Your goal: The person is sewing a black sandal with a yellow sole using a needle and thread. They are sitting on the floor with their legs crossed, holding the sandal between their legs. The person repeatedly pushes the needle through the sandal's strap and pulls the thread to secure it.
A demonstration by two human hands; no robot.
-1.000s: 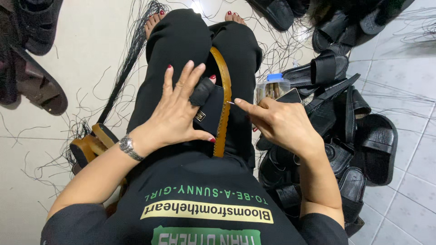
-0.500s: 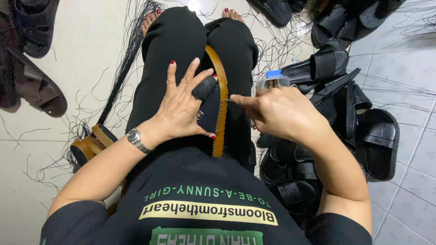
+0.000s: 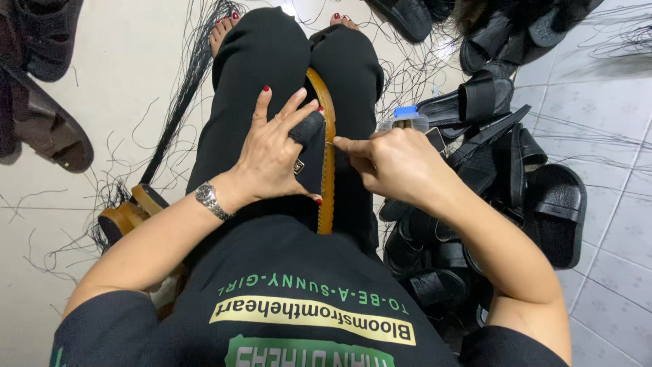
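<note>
Pale tiled floor around your lap, littered with black threads and a heap of black sandals just right of your right hand.

Across your thighs lies a tan-soled sandal on edge, seemingly so its rim faces up for working. Your left hand lies spread and pressed flat on its black strap, steadying it. Your right hand is nearly closed, fingertips pinched at the sole's edge; what they pinch you cannot tell.
</note>
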